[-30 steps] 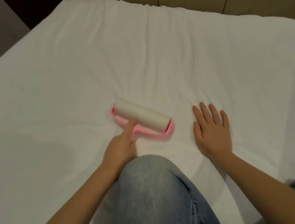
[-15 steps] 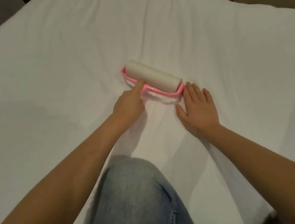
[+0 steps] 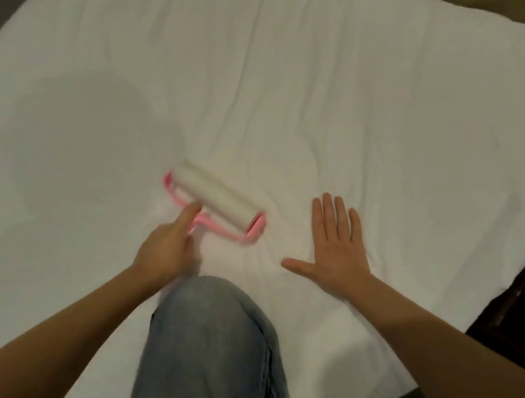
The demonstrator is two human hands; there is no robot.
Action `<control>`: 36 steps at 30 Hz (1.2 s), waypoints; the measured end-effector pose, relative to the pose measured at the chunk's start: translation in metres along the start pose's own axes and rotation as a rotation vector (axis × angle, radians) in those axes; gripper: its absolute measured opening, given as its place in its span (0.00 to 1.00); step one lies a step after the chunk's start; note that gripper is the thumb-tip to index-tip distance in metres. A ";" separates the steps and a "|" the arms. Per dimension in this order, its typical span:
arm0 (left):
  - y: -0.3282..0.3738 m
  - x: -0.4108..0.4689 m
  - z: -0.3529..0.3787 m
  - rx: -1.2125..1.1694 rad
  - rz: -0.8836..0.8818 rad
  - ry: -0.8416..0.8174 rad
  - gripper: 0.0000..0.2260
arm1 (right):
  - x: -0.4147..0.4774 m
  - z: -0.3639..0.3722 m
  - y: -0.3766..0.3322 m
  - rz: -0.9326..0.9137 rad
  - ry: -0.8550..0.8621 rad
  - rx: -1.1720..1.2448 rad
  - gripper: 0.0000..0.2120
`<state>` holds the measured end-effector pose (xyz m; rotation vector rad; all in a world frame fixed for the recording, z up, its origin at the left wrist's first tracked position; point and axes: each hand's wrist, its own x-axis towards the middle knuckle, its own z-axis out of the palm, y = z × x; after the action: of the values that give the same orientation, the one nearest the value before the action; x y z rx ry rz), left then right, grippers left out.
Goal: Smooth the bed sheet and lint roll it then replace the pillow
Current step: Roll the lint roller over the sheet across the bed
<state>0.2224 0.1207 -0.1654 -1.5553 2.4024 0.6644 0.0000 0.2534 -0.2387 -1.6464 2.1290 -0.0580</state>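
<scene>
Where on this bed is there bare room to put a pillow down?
The widest bare stretch of bed sheet runs from beyond the lint roller to the far edge. Another lies left of the left hand, toward the left edge. Crowded near the person: roller, left hand, right hand flat on the sheet, and the knee sit close together.

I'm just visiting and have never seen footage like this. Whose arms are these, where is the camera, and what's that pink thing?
No machine here: a person wears one camera on the head, looking forward and down, so you see their own arms. The left hand holds a lint roller, a white roll in a pink frame, on the white bed sheet. The right hand lies flat on the sheet beside it, holding nothing. The blue denim is their knee.
</scene>
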 end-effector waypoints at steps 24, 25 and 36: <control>-0.036 -0.023 0.029 0.040 0.126 -0.003 0.25 | 0.004 0.002 -0.015 0.133 -0.015 -0.160 0.54; -0.019 -0.006 0.030 0.027 0.150 0.015 0.27 | 0.002 0.003 -0.017 0.145 0.002 -0.173 0.54; -0.125 -0.113 0.040 0.067 0.302 0.039 0.28 | -0.078 0.065 -0.077 0.367 0.289 -0.094 0.41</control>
<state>0.3804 0.1883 -0.1874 -1.2018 2.6877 0.6033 0.1090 0.3185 -0.2490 -1.3340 2.6598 -0.0869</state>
